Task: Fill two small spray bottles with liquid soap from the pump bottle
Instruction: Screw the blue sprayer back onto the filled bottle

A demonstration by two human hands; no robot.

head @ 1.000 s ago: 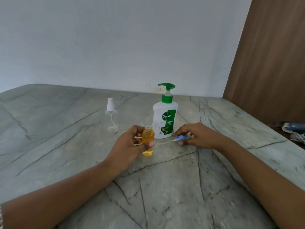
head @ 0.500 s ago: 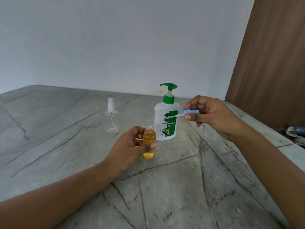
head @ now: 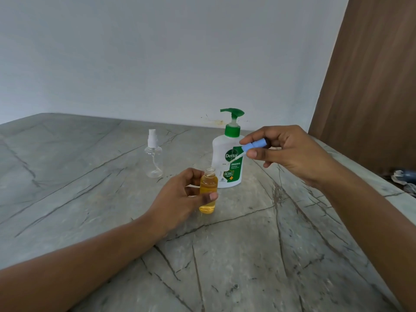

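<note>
My left hand (head: pixel 180 197) grips a small spray bottle (head: pixel 208 192) full of yellow soap, upright on the table, its neck uncapped. My right hand (head: pixel 286 154) pinches the blue spray cap (head: pixel 253 147) above and right of that bottle; the cap's thin dip tube slants down-left with its tip at the open neck. The white pump bottle (head: pixel 227 158) with green pump stands just behind. A second small spray bottle (head: pixel 153 158), clear, looking empty and with a white cap on, stands to the left, apart from both hands.
The grey veined stone table (head: pixel 225 255) stretches across the view, with a white wall behind. A brown wooden panel (head: pixel 371 86) rises at the right. Some cloth or clutter (head: pixel 405 176) lies past the table's right edge.
My right hand lifted the blue cap off the table, then brought it left and lower so the tube tip reaches the yellow bottle's neck. My left hand kept its hold.
</note>
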